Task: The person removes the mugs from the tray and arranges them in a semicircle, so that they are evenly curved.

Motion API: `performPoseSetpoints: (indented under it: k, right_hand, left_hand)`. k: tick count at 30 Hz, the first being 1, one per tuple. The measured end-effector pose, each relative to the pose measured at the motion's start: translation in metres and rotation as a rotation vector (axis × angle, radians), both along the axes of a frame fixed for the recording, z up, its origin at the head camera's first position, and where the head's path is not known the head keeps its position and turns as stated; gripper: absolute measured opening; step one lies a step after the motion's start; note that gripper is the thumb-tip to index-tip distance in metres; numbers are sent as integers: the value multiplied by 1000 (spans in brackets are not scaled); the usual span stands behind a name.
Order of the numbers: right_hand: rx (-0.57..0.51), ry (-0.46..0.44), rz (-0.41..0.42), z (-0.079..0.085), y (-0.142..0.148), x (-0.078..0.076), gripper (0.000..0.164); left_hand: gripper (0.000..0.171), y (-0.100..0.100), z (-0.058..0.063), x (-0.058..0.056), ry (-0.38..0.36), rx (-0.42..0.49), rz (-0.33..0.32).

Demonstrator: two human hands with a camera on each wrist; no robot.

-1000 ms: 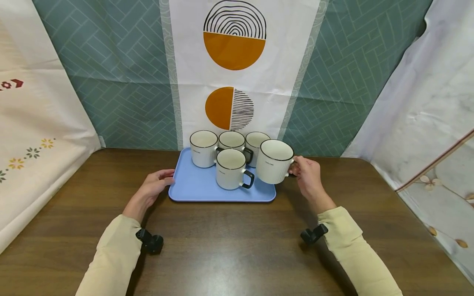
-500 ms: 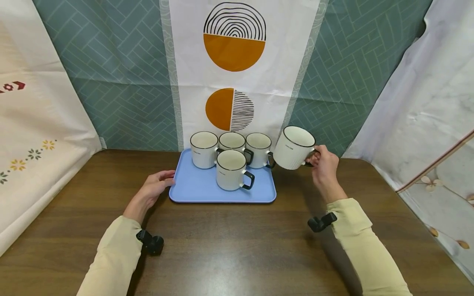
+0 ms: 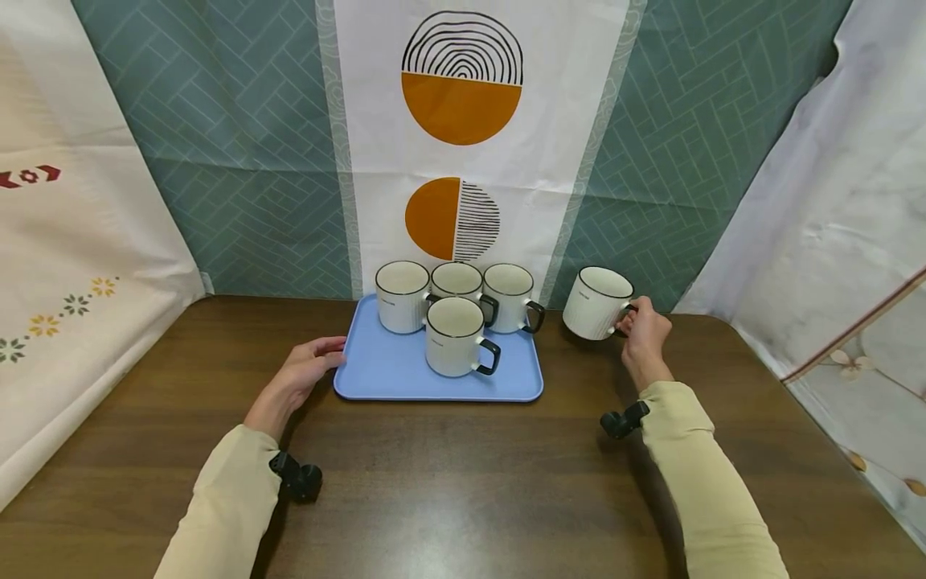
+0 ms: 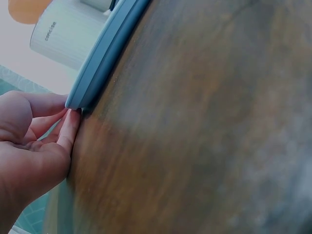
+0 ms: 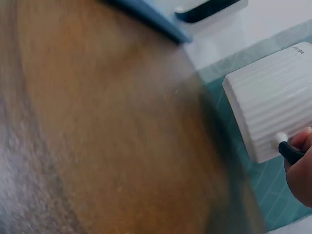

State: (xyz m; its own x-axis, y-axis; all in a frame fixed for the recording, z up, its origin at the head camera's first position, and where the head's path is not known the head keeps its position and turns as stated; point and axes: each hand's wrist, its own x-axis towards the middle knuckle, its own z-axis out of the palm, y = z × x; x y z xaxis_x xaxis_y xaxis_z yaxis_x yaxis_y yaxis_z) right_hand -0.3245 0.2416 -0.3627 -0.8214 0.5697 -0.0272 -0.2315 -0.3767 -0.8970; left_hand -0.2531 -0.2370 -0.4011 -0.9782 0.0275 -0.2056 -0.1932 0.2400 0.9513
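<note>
With our right hand [image 3: 646,334] we hold one mug [image 3: 595,310] just right of the tray [image 3: 387,374], tilted and seemingly off the worktop [image 3: 434,490], fingers clamped on its handle [image 5: 291,152], probably for a sure grip. Our left hand's [image 3: 307,370] fingers pinch the tray, likely steadying it; four mugs [image 3: 454,354] stand there, three rowed behind, perhaps saving room.
</note>
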Motion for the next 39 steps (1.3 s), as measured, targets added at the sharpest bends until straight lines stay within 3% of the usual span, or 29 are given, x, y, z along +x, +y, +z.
performPoseSetpoints:
  k: [8,16,20,27,31,39]
  right_hand:
    - [33,-40,36,-15,5,-8,34]
    - [88,-15,216,-22,11,-11,43]
    - [290,-47,234,-23,15,-9,43]
    - [656,-183,287,-16,27,1,36]
    - [764,-212,304,-5,31,6,37]
    - [927,-148,265,21,27,17,49]
  left_hand:
    - [50,-2,0,1,3,13,-14]
    - [51,0,1,2,-2,15,-12]
    - [50,0,1,1,2,12,-10]
    - [51,-3,0,-1,6,1,-13]
    - [51,-4,0,-2,8,-5,-13]
    - [50,-1,-1,-1,1,-2,-5]
